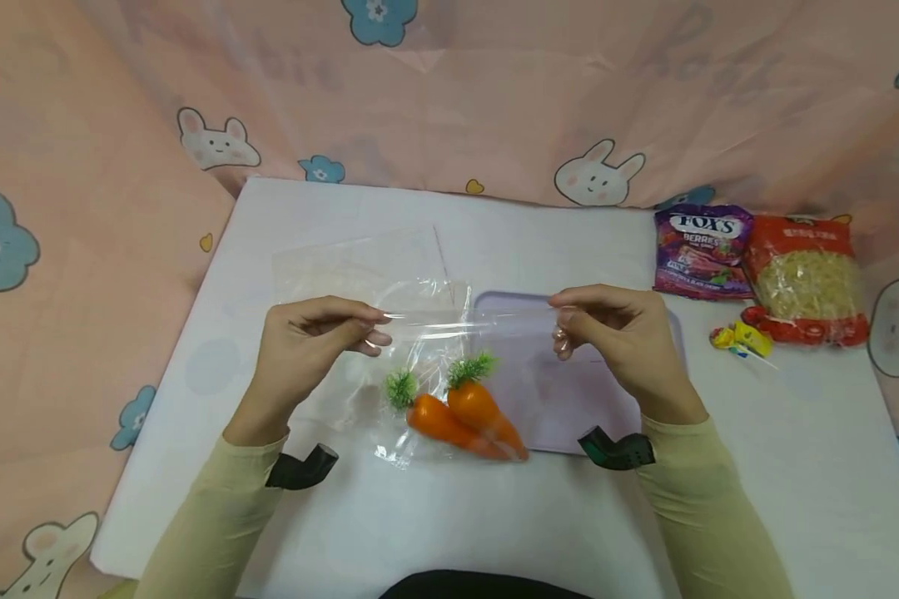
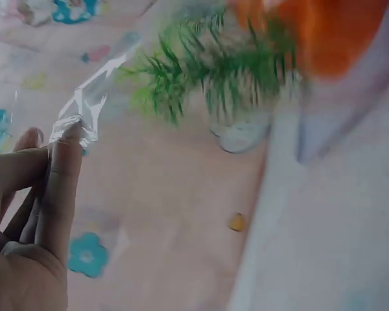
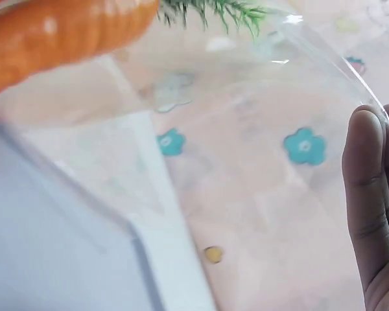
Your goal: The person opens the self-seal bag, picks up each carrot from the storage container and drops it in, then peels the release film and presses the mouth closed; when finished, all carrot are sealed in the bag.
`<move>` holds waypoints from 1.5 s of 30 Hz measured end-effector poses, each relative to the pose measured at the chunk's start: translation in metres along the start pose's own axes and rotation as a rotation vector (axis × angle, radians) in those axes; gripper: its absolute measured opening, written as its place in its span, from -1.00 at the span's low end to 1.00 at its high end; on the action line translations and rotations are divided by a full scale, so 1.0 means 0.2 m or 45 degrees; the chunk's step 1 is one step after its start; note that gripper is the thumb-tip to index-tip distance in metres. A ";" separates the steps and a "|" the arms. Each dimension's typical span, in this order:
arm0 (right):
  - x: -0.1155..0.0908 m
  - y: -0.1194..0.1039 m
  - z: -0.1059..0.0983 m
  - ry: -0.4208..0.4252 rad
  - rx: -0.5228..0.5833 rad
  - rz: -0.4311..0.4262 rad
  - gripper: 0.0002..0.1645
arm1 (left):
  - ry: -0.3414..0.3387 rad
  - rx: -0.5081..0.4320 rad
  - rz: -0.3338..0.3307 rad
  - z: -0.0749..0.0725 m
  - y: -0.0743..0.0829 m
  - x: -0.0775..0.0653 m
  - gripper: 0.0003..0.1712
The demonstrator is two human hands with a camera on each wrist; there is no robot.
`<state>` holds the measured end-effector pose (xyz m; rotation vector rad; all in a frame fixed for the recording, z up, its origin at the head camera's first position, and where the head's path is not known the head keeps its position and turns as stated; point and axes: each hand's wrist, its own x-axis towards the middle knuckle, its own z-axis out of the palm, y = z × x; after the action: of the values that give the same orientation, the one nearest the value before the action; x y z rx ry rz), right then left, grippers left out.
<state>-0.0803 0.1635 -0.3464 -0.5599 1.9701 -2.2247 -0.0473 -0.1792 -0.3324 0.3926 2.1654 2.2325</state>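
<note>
A clear plastic bag (image 1: pixel 427 333) hangs between my two hands, its top edge stretched nearly level. Inside it lie two orange carrots (image 1: pixel 487 412) with green leafy tops (image 1: pixel 470 368), tilted toward the bag's lower right. My left hand (image 1: pixel 300 358) pinches the left end of the edge between thumb and fingertips; the left wrist view shows the crinkled film at the fingers (image 2: pixel 61 175). At the other end, my right hand (image 1: pixel 625 345) pinches the film, as the right wrist view shows at its thumb (image 3: pixel 365 175). Behind the bag, partly covered, lies a pale purple tray (image 1: pixel 554 437).
Another clear plastic sheet or bag (image 1: pixel 345 262) lies flat on the white table (image 1: pixel 270 208) at back left. To the right are a purple candy bag (image 1: pixel 702 249), a red-and-clear bag of pasta (image 1: pixel 809 279) and yellow-wrapped lollipops (image 1: pixel 745 339). A printed pink cloth (image 1: pixel 457 100) hangs behind.
</note>
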 end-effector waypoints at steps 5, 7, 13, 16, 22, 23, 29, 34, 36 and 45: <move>0.02 0.14 -0.02 -0.035 -0.015 0.033 -0.82 | -0.006 0.020 -0.057 -0.06 -0.19 0.03 -0.87; 0.02 0.17 -0.03 -0.045 -0.055 0.028 -0.83 | -0.023 0.050 -0.040 -0.07 -0.23 0.04 -0.83; 0.02 0.19 -0.05 -0.095 -0.151 -0.008 -0.77 | -0.108 0.189 0.049 -0.07 -0.21 0.06 -0.72; 0.02 0.18 -0.07 -0.106 -0.146 -0.033 -0.70 | -0.136 0.221 0.059 -0.06 -0.16 0.06 -0.69; 0.02 0.17 -0.08 -0.061 -0.221 0.061 -0.82 | -0.114 0.294 0.010 -0.03 -0.11 0.06 -0.83; 0.02 0.18 -0.07 -0.035 -0.227 0.098 -0.84 | -0.096 0.313 0.008 -0.02 -0.11 0.06 -0.82; 0.01 0.21 -0.01 0.163 -0.135 0.233 -0.73 | 0.025 0.283 -0.005 0.01 -0.17 0.06 -0.81; 0.01 0.23 -0.02 0.184 -0.079 0.152 -0.68 | 0.079 0.167 -0.052 0.00 -0.26 0.06 -0.84; 0.01 0.25 -0.02 0.170 -0.070 0.106 -0.69 | 0.075 0.159 -0.040 0.00 -0.27 0.06 -0.83; -0.01 0.27 0.03 -0.058 0.203 0.192 -0.55 | 0.037 0.003 0.065 0.04 -0.21 0.05 -0.61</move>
<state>-0.0856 0.1507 -0.3999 -0.4236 1.7320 -2.2289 -0.0629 -0.1679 -0.3716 0.4231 2.1966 2.2762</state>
